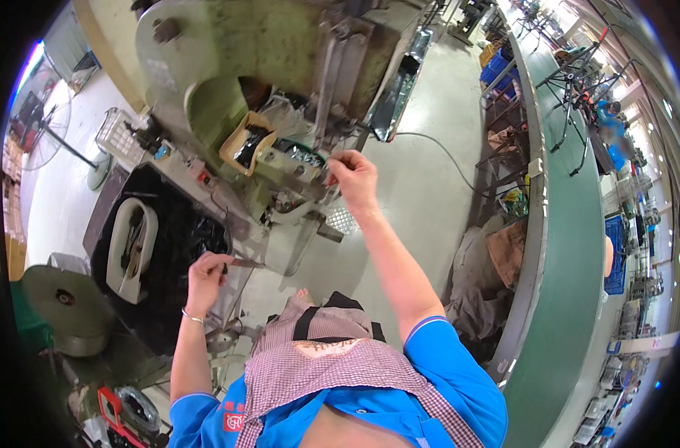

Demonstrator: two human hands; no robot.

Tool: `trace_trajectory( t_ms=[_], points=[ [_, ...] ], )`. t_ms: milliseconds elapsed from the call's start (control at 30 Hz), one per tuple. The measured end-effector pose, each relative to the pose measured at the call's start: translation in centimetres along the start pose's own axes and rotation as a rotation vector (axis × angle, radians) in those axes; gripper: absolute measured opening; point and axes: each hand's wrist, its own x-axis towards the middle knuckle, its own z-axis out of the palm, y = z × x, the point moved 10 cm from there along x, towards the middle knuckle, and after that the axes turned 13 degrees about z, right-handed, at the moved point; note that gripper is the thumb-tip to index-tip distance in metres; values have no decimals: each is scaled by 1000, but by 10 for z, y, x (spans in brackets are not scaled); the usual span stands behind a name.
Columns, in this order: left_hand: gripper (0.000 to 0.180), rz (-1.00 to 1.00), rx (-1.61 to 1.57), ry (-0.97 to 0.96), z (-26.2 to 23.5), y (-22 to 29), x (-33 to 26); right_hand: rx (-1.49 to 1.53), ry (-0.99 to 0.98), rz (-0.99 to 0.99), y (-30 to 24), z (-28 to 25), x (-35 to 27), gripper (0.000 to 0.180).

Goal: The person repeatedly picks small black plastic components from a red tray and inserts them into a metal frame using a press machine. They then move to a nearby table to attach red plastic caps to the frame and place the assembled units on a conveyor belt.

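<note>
A pale, shiny floor (429, 224) borders a long green-topped bench (567, 261).

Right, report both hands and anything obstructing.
Left hand curled at black-lined tray's edge, grip unclear. Right hand raised at machine, grip unclear. Yellow box nearby, not blocking either hand.

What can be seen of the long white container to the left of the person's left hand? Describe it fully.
The container is off-white, smooth and plastic-looking, long, with a rounded far end and raised walls. It is open-topped and lies lengthwise on a black surface. Slim, tool-like items lie inside, too small to identify. The left hand does not touch it.
</note>
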Motion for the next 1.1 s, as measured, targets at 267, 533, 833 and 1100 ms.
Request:
trace_trajectory(
  t_ms=[267,533,833,1100],
  points=[
    [32,-43,-35,-159,108,-18,24,-89,-165,199,-1,4,30,6],
    [17,-46,113,-151,224,13,81,-448,-339,172,3,-37,115,23],
    [15,-229,92,-50,313,13,164,-1716,-383,-391,22,-133,279,24],
    [11,142,220,-26,360,34,312,-1276,-630,-555,6,-150,292,19]
  ],
)
